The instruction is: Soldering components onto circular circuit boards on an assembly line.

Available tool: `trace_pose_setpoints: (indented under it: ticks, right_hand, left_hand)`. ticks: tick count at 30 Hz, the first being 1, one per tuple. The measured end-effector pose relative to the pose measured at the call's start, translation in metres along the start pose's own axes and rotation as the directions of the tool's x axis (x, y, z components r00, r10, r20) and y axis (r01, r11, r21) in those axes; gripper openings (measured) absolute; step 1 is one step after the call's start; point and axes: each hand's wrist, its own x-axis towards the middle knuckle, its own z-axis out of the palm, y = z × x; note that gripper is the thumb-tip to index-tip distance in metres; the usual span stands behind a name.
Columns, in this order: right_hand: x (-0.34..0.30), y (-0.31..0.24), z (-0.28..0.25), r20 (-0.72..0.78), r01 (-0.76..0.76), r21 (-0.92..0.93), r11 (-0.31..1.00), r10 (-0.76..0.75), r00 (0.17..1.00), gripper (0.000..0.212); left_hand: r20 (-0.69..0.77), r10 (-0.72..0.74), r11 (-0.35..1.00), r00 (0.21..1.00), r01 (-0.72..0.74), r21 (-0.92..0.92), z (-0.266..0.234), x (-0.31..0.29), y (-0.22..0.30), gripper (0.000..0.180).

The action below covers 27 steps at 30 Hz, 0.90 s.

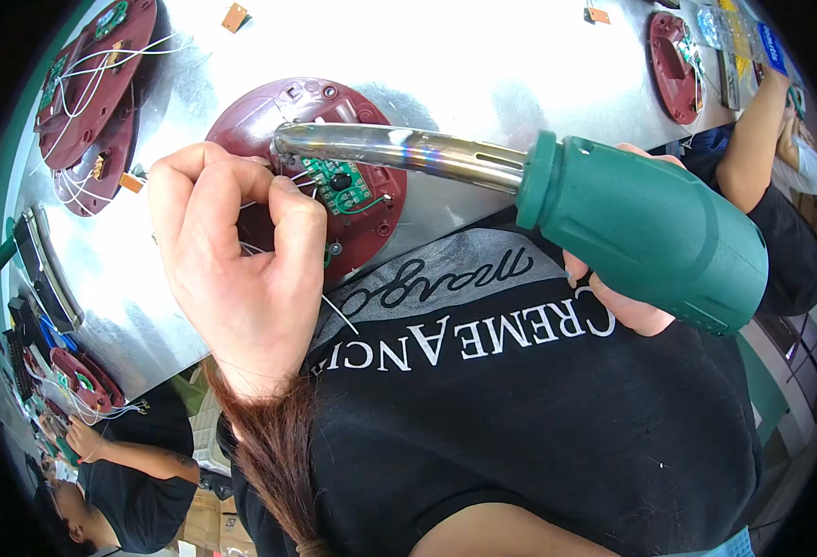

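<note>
A round dark-red plastic housing [371,102] lies on the metal table in front of me. A green circuit board [355,197] with thin white wires sits in it. My left hand [241,227] is closed over the housing's left part, fingertips pinched at the wires beside the board; exactly what lies between them is partly hidden. In my right hand [627,302] is a green heat gun [650,232], gripped from below and behind, so most of the fingers are covered. Its bent metal nozzle [408,148] reaches left across the housing, the tip just above my left fingertips.
More dark-red housings [102,102] with boards and loose wires are stacked at the far left. Another housing [676,70] lies at the far right, beside a person's arm [747,158]. Small orange-brown pieces [236,18] are scattered on the table [483,56]. A second person works at lower left.
</note>
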Motion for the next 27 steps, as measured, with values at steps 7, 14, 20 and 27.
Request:
trace_pose_setpoints:
  ticks: [7,14,20,27]
  right_hand:
    - [0.0,-0.001,-0.003,0.028,-0.022,-0.114,0.993,0.026,0.999,0.033]
    - [0.009,-0.007,-0.009,0.242,0.172,-0.124,0.977,-0.139,0.96,0.032]
    - [0.023,-0.012,-0.015,0.432,0.291,-0.09,0.952,-0.226,0.873,0.032]
    - [0.035,-0.004,-0.016,0.563,0.268,-0.045,0.962,-0.197,0.802,0.033]
  left_hand:
    - [0.007,0.012,1.0,1.0,-0.012,0.01,0.0,0.0,-0.002,0.01]
    - [0.019,-0.009,1.0,1.0,0.009,-0.003,-0.001,0.001,0.0,0.01]
    - [0.012,0.0,1.0,1.0,0.0,-0.001,0.001,0.0,0.0,0.01]
    - [0.003,-0.011,1.0,1.0,0.011,0.025,0.0,-0.003,-0.004,0.01]
